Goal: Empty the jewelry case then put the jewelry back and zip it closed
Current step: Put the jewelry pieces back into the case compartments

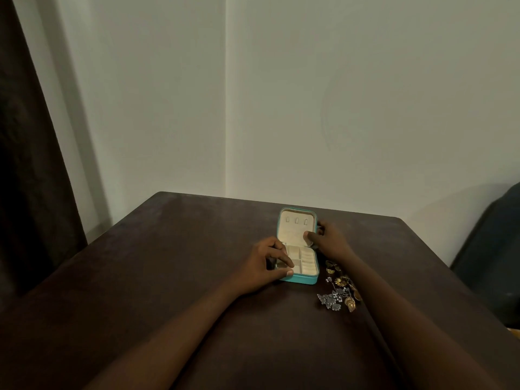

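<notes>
- On my left hand (263, 266), the fingers (284, 260) are curled down over the near-left corner of the jewelry case (299, 278). The thumb tip sits against the teal front wall and the forefinger reaches over the rim into the near-left compartment. I cannot tell whether anything is pinched beneath them.
- On my right hand (327, 239), the thumb presses on the cream inner face of the lid (294, 228), low at its right side. The other fingers wrap round behind the lid's right edge, so the hand grips the lid and holds it standing open.
- The case is teal outside and cream inside. It sits on the dark surface (168, 263) right of centre, toward the far edge. The base lies flat and the lid is upright at the back.
- I see three small slots in a row near the top of the lid lining.
- The base is split into small cream compartments. Those not covered by my fingers look bare.
- The jewelry (339, 289) lies in a loose pile on the surface just right of the case's near corner. Gold pieces are farther off and a silver, stone-set piece is nearest me. My right forearm passes just beside the pile and partly over it.
- Beyond the surface are pale walls meeting in a corner, a dark curtain (31, 164) at far left, and a dark chair (489, 263) at the right edge.
</notes>
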